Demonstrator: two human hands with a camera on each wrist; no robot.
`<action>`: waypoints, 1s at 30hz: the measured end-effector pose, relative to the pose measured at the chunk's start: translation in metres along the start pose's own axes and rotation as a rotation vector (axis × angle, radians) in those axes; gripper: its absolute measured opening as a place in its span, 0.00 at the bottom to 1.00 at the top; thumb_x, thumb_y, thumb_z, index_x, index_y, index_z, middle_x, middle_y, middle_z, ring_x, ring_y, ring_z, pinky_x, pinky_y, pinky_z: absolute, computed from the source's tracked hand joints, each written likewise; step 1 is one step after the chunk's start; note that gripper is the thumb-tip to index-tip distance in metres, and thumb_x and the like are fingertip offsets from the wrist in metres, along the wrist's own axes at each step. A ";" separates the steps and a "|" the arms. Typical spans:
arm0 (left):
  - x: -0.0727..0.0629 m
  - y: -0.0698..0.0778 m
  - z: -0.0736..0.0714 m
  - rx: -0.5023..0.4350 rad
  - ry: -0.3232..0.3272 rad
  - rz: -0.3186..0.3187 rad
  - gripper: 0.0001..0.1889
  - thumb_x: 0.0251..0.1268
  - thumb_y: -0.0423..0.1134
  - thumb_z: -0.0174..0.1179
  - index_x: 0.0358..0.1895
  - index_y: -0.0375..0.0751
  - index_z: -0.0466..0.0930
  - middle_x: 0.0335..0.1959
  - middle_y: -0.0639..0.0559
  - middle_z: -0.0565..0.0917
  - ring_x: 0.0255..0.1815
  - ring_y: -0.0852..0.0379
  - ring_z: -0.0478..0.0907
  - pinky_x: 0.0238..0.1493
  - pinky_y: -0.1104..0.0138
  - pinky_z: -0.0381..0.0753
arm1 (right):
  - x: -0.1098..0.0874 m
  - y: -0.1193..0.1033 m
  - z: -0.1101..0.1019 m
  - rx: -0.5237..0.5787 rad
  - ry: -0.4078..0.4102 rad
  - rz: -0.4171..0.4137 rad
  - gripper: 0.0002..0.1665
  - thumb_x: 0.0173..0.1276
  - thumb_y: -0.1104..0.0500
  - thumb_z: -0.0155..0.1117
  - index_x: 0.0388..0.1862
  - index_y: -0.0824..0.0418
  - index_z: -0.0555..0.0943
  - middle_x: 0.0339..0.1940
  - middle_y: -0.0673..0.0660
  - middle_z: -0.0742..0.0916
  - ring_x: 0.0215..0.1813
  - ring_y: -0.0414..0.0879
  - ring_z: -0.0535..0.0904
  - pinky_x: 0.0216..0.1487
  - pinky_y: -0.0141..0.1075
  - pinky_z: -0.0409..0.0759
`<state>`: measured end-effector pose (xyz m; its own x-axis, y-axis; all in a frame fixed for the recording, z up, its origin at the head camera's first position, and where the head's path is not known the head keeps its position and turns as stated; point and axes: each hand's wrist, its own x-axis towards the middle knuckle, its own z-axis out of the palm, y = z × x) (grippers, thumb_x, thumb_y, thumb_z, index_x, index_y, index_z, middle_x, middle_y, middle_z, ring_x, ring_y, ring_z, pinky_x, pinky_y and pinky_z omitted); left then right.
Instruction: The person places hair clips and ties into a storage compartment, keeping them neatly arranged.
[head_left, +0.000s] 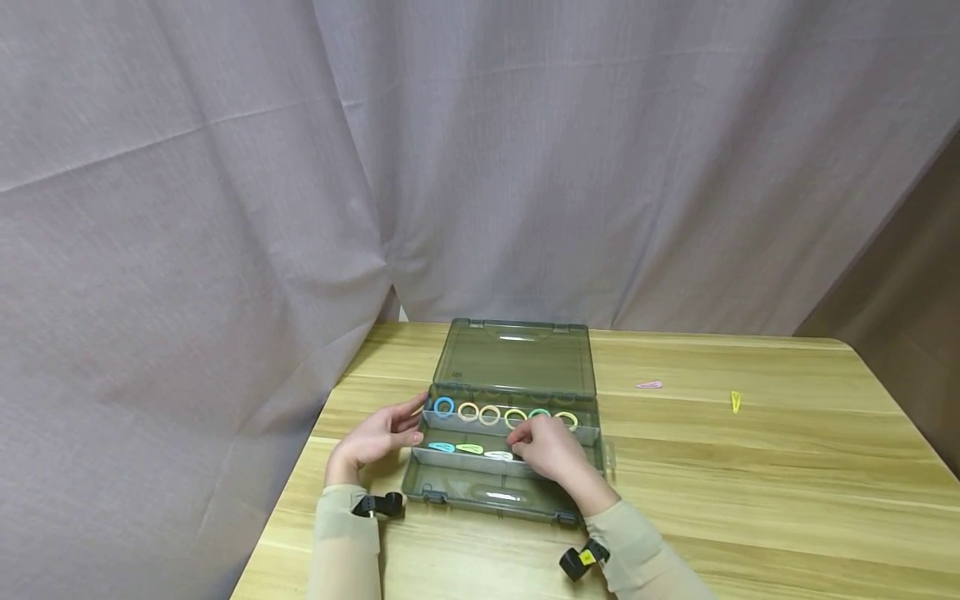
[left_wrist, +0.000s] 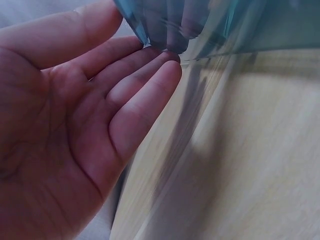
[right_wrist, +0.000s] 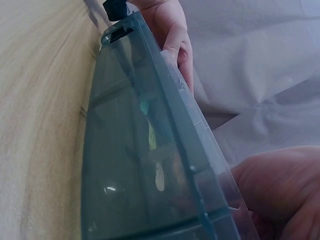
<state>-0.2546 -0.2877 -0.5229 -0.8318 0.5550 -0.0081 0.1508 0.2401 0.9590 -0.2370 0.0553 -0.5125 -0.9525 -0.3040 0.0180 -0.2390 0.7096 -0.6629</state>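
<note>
A translucent dark green divided box (head_left: 513,358) lies on the table with its lid folded back. My left hand (head_left: 375,437) is at the box's left end, thumb near the rim and fingers fairly straight against the side wall (left_wrist: 170,20). Over the middle compartment, my right hand (head_left: 551,450) has its fingers bent downward; whatever may be between the fingertips is hidden. Beside it in that compartment lie a blue snap hair clip (head_left: 442,447), a yellow-green clip (head_left: 470,449) and a white clip (head_left: 498,456). Several ring-shaped hair ties, including a blue hair tie (head_left: 444,407), line the back compartment.
On the wooden table (head_left: 750,467), right of the box, lie a pink hair clip (head_left: 649,385) and a yellow hair clip (head_left: 736,402). A grey curtain (head_left: 525,167) hangs behind the table and along its left side.
</note>
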 end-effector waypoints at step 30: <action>0.000 -0.003 0.000 -0.024 -0.002 -0.003 0.42 0.77 0.28 0.62 0.84 0.24 0.46 0.86 0.32 0.48 0.83 0.31 0.53 0.82 0.52 0.57 | -0.043 0.087 -0.086 0.155 0.132 -0.231 0.11 0.75 0.59 0.73 0.52 0.59 0.92 0.44 0.50 0.93 0.37 0.37 0.85 0.39 0.32 0.86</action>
<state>-0.2549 -0.2887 -0.5259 -0.8313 0.5557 -0.0118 0.1350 0.2226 0.9655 -0.2326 0.1844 -0.5068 -0.8949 -0.3539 0.2719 -0.4303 0.5224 -0.7362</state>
